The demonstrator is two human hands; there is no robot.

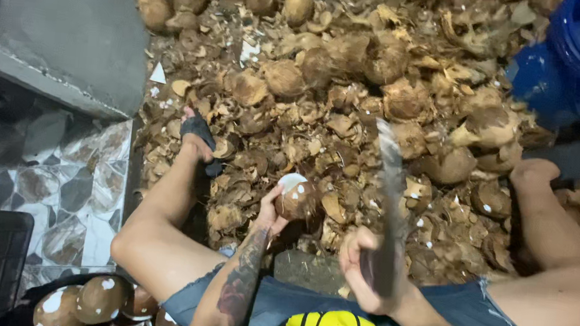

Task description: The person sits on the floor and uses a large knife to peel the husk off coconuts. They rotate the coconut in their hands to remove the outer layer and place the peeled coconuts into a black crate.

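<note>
The coconut (296, 197), partly chipped to white at its top, sits low in the heap of husk scraps (351, 105) between the person's knees, the left hand (269, 213) in a closed grip around its side while the right hand (364, 271), fist closed, holds a raised cleaver (389, 192) beside it.

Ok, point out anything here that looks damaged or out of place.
The coconut in the left hand has its shell chipped, showing white flesh. Husk scraps litter the floor. The blade in the right hand looks blurred.
</note>
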